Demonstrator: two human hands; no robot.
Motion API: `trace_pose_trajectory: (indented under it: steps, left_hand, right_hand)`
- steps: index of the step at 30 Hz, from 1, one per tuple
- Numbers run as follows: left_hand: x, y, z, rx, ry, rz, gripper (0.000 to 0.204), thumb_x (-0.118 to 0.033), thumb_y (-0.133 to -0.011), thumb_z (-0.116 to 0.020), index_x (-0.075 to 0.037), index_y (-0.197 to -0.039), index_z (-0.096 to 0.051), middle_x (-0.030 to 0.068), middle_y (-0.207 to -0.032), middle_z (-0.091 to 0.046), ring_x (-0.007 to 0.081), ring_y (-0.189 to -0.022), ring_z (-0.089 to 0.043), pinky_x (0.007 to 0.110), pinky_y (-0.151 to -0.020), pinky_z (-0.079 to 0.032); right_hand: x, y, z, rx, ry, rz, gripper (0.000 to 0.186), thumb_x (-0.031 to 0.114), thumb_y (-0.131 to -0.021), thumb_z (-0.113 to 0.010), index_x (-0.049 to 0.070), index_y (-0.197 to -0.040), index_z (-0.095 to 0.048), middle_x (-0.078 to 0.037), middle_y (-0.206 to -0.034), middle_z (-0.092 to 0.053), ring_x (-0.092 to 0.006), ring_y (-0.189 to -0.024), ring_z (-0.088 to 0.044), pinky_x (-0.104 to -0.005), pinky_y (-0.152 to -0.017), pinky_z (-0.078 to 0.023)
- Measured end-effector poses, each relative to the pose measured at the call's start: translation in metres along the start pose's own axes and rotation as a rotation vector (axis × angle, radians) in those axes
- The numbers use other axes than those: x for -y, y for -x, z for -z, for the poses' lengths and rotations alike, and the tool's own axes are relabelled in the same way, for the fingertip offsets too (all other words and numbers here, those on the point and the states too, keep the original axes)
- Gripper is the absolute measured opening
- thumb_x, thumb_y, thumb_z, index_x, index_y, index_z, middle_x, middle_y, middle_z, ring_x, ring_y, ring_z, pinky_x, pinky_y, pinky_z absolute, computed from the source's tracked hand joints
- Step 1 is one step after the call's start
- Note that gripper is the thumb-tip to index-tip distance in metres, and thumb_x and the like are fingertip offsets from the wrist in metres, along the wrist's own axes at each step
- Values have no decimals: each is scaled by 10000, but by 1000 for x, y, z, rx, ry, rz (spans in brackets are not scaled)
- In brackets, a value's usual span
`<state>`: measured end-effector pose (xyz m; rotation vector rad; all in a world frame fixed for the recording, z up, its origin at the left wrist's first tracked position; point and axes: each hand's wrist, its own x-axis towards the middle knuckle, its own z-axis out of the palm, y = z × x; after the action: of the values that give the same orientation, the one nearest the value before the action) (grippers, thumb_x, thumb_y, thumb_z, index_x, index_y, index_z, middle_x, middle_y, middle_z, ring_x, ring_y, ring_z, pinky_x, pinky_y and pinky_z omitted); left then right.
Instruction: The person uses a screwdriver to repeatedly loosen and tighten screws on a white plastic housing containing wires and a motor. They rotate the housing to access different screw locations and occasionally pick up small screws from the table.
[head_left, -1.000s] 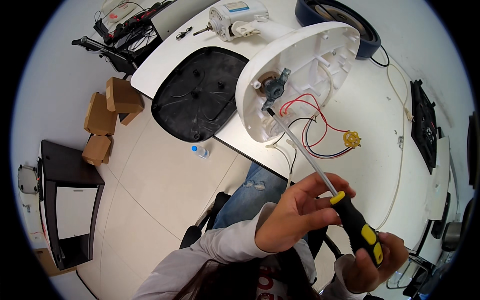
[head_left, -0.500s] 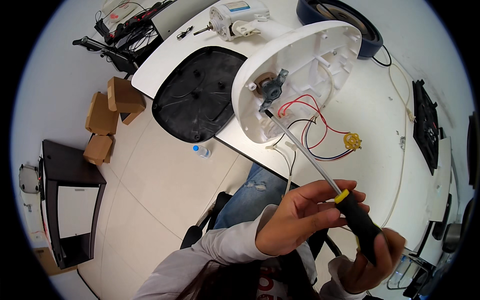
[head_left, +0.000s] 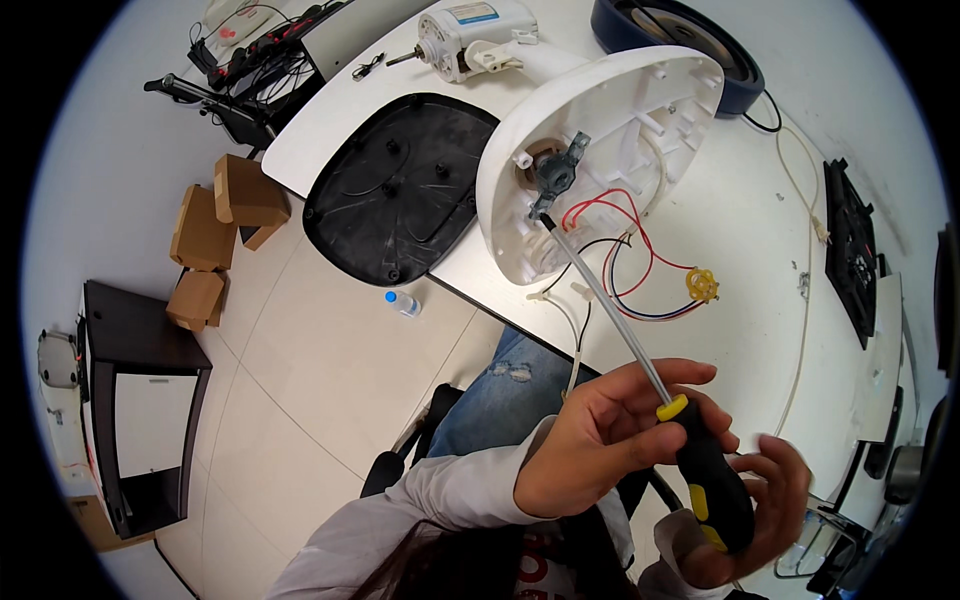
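A screwdriver (head_left: 711,475) with a black and yellow handle slants up over the table. My left hand (head_left: 610,430) pinches it around the yellow collar. At the handle's butt end, my right hand (head_left: 765,510) curls loosely around it, fingers partly lifted off. The shaft's dark tip meets the lower end of a grey metal bracket (head_left: 557,175) inside a white plastic housing (head_left: 510,130). That housing stands tilted on its edge, its ribbed inside facing me. Red, black and blue wires run from it to a yellow ring-shaped part (head_left: 703,286) on the table.
Left of the housing, a black base cover (head_left: 395,200) overhangs the white table's edge (head_left: 790,350). Behind lie a white motor (head_left: 475,40) and a dark blue round part (head_left: 735,65). A cream cord (head_left: 800,330) runs along the right. Cardboard boxes (head_left: 205,230) and a bottle (head_left: 403,304) are on the floor.
The housing has shifted slightly right and down. The screwdriver's handle has turned, showing yellow patches, and swung a little left. My right fingers have loosened and spread from the handle.
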<state>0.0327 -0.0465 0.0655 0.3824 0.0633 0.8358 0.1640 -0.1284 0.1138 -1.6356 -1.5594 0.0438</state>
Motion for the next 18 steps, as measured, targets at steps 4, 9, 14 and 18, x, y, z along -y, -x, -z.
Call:
trace_pose_trajectory:
  steps: [4,9,14,18]
  left_hand:
    - [0,1,-3,-10,20,-35,507,-203,-869,-568,-42,-1280,-321,179,-1149,-513,340,-1111,-507,442,-946,-414]
    - [-3,0,-3,-28,-6,-70,450,-201,-879,-539,-67,-1262,-343,181,-1218,-462,339,-1159,-464,436,-946,-415]
    - [-6,-3,-2,-85,-65,-45,340,-192,-887,-524,-82,-1184,-401,143,-1181,-461,304,-1098,-501,421,-882,-453]
    - [-2,-1,2,-84,-20,-47,298,-186,-894,-513,-85,-1157,-415,109,-1095,-487,272,-1039,-525,404,-846,-465]
  right_hand:
    - [-14,14,16,169,177,60,536,448,-900,-327,-21,-1092,-502,-238,-1021,-503,-212,-700,-584,-236,-486,-440]
    - [-11,10,13,56,159,236,189,190,-888,-512,266,-1060,-524,-207,-1079,-436,-247,-795,-539,-254,-526,-459]
    - [-14,0,9,55,196,489,182,314,-885,-515,203,-1022,-559,-190,-1084,-454,-232,-788,-536,-267,-569,-460]
    - [-21,-12,-3,-9,-123,628,173,177,-819,-640,114,-979,-625,-175,-1024,-515,-257,-771,-542,-238,-547,-440]
